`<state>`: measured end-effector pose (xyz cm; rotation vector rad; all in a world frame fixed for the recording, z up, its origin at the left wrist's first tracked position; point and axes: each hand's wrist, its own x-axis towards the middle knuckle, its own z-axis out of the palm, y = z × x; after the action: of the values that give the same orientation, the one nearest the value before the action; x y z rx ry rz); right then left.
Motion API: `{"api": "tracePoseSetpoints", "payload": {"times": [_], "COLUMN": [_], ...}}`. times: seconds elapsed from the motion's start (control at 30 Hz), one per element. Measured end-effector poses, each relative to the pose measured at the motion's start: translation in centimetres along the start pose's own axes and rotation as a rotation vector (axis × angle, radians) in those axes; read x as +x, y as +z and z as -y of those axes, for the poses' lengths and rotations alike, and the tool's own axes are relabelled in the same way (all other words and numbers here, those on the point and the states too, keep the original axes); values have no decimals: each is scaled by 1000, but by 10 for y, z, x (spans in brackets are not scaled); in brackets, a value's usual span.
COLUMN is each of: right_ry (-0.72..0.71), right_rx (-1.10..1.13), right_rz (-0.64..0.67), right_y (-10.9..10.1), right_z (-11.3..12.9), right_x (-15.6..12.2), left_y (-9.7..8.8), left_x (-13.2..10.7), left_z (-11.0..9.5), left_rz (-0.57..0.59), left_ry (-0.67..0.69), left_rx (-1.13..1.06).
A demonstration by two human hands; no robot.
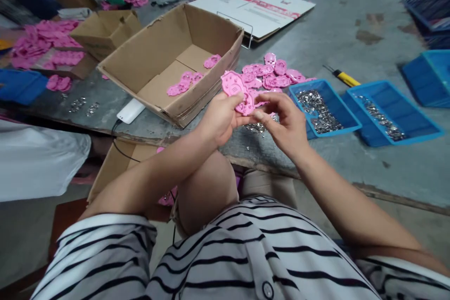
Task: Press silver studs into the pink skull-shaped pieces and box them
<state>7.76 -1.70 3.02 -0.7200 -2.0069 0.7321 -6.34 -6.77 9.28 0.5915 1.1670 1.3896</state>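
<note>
My left hand is closed on a flat pink plastic piece with a scalloped outline, thumb on its face. My right hand is at the right edge of that piece, its thumb and fingers pinched together; whatever lies between them is too small to make out. Behind both hands spreads a heap of similar pink pieces. Small shiny metal parts lie on the table beneath my hands. To the right, a blue bin holds many more metal parts.
An open cardboard box with several pink pieces stands left. A second blue bin holds metal parts; a yellow-handled tool lies behind it. Flattened white cardboard lies at the back. A white device with a cable sits beside the box.
</note>
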Motion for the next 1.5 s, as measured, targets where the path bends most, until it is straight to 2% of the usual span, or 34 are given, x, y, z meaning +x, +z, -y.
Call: {"api": "tracePoseSetpoints", "payload": {"times": [0.07, 0.17, 0.27, 0.33, 0.43, 0.5, 0.57, 0.63, 0.7, 0.77, 0.87, 1.0, 1.1, 1.23, 1.4, 1.5], "right_ry": [109, 206, 200, 198, 228, 289, 403, 560, 697, 769, 774, 714, 687, 678, 604, 463], "right_rx": [-31, -175, -396, -533, -582, -483, -280, 28, 370, 639, 835, 862, 817, 740, 501, 251], "right_rz": [36, 313, 552, 628, 673, 603, 436, 236, 92, 25, -24, 8, 57, 26, -27, -8], "right_y": [-3, 6, 22, 31, 34, 32, 27, 22, 19, 18, 19, 21, 20, 23, 35, 38], "right_z": [-19, -36, -33, -26, -24, -29, -37, -43, -44, -39, -29, -20, -19, -22, -28, -30], "right_x": [-19, -49, -66, -68, -62, -56, -48, -39, -29, -19, -8, 1, 4, 8, 15, 17], "left_y": [3, -4, -18, -26, -32, -34, -34, -35, -35, -34, -32, -34, -35, -33, -30, -31], "left_x": [13, 32, 43, 46, 46, 45, 46, 47, 48, 49, 50, 51, 51, 50, 52, 52], "left_z": [-1, 5, 18, 24, 26, 26, 28, 31, 35, 39, 43, 43, 42, 41, 41, 41], "left_rz": [-1, -6, -1, 27, 75, 80, 65, 53, 70, 107, 166, 223, 204, 175, 109, 57], "left_ry": [-29, -40, -150, -235, -249, -240, -244, -229, -186, -136, -91, -92, -101, -69, 8, 23], "left_rx": [-1, -8, 19, 63, 123, 148, 161, 175, 198, 228, 261, 267, 249, 223, 199, 198]}}
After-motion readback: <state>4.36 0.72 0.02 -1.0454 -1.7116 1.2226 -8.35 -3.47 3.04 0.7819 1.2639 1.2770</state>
